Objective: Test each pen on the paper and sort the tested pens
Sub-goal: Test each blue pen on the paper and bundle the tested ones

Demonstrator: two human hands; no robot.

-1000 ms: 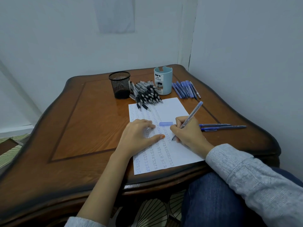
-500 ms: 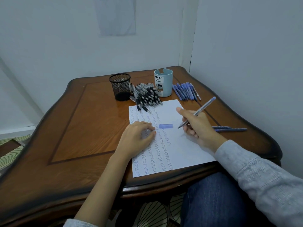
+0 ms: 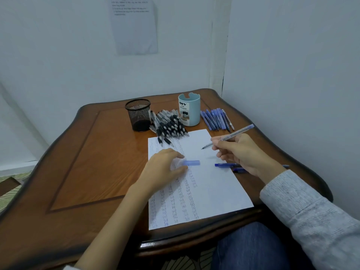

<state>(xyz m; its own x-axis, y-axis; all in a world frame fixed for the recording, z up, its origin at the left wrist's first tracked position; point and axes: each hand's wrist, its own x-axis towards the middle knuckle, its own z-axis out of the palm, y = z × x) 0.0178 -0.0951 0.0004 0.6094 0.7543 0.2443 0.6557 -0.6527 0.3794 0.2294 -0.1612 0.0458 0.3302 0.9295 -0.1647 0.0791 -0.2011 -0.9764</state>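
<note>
**Pen gripped in right hand, tip over paper; cap at left fingertips**

Head view:
- Readable txt: the light-blue desk organizer cup (image 3: 190, 112) has a label w/ bold "DIY". The lines under it are too small to read, w/ a product pic + barcode below. The printed sheet on wall (image 3: 134, 26) has a few lines of txt at top, illegible. The paper (image 3: 214, 188) carries columns of small repeated blue scribbles, mostly on the left + lower part, unreadable.
- right hand (image 3: 245, 152): grey-sleeved forearm comes in from lower right, hand over the paper's right edge. Thumb + index pinch the uncapped pen (image 3: 229, 136) on the front part of its barrel, other fingers curled under.
- Pen axis: diagonal, tip pointing left and slightly toward the viewer, blue back end toward far right. Tip is over the blank upper-right area of the paper and looks lifted off it.
- left hand (image 3: 165, 168): bare forearm from bottom centre, palm down over the paper's left half, fingers loosely curled. The blue pen cap (image 3: 191, 163) lies on the paper, long axis left-right, its left end right at the index/thumb tips. Motion blur, so can't tell if it's pinched or just touched.
- Other pens: a pile of black-grip pens (image 3: 169, 125) sits btw the black mesh cup (image 3: 138, 115) and the organizer, tips toward the paper, the front ones overlapping its top edge. A row of blue pens (image 3: 214, 118) lies right of the organizer, roughly parallel. Two blue pens (image 3: 224, 165) lie left-right at the paper's right edge, partly under the right hand.
- All on a wooden table (image 3: 78, 162) in a room corner.
</note>
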